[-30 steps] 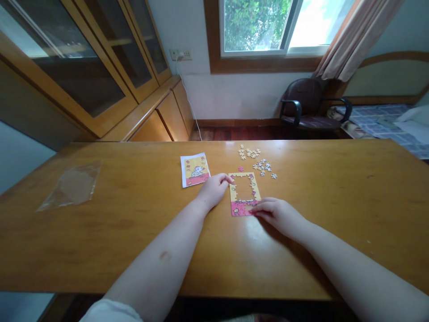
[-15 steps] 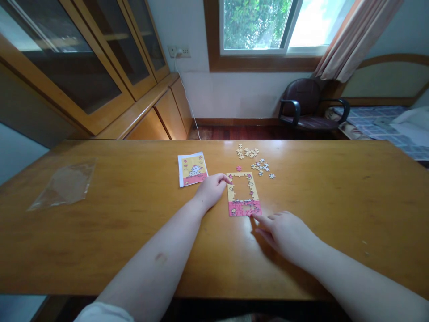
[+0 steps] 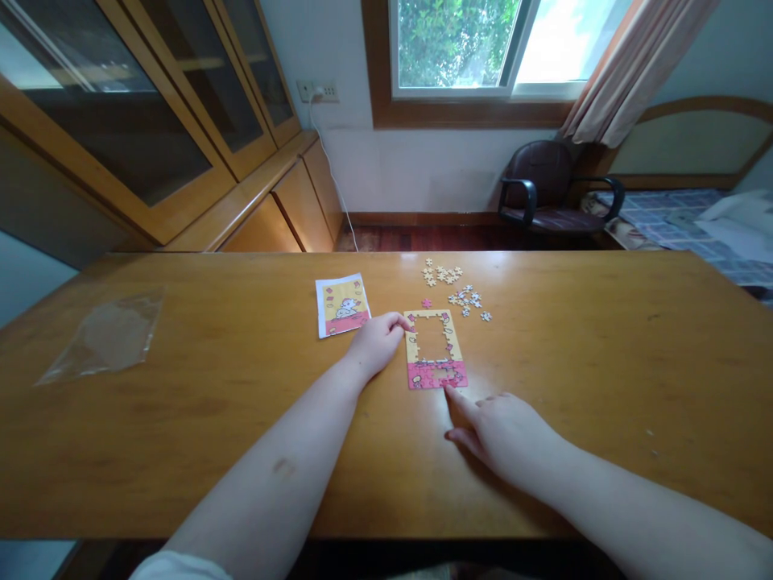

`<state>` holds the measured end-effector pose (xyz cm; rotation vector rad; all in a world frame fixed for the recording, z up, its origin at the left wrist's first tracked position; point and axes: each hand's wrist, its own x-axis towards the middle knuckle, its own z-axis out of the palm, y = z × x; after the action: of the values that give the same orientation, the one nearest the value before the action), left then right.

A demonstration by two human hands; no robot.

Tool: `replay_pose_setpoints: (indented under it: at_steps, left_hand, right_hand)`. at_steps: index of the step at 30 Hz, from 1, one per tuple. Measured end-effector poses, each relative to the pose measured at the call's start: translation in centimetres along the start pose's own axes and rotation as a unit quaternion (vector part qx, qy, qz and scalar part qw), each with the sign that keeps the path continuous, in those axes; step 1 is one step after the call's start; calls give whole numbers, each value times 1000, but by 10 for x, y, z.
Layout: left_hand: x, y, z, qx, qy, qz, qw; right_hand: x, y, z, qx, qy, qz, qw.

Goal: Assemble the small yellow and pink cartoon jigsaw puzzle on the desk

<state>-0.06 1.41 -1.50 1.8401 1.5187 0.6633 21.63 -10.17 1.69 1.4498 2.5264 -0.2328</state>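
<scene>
- My left hand (image 3: 378, 342) is loosely curled and grips nothing; its fingertips rest on the upper left corner of the puzzle frame (image 3: 423, 375).
- My right hand (image 3: 507, 435) lies low on the worktop (image 3: 604, 362), fingers slack and apart, nothing in it. The index finger points at the frame's pink bottom edge; I can't tell whether it touches.
- The frame lies flat between my hands. Its border is joined up and bare wood shows through the middle.
- Risk, as I judge it: only one corner is pinned, so a nudge from my right index finger could slide or buckle the thin border and pop the joints.
- Another risk: the loose pieces (image 3: 465, 298) sit just beyond the frame, with a lone pink piece (image 3: 427, 304) nearer, and a careless reach over could scatter them.
- The picture card (image 3: 341, 304) lies just beyond my left hand, where a brush of the wrist would shift it.
- Containers: a clear plastic bag (image 3: 100, 334) lies flat, well out to the left of my left hand. It looks empty to me.
</scene>
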Motion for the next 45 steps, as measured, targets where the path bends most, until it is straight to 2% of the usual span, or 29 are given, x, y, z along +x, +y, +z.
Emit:
replay_pose_setpoints:
  at_steps: [27,37,45]
  left_hand:
    - [-1,3,-1,12,-5,-5,1000]
    - [0,1,-1,11,-5,7,1000]
    - [-1,2,-1,9,-5,-4,1000]
  right_hand:
    - [8,7,7,34,26,20,999]
    - [9,5,1,41,7,27,999]
    - [7,7,6,42,37,21,998]
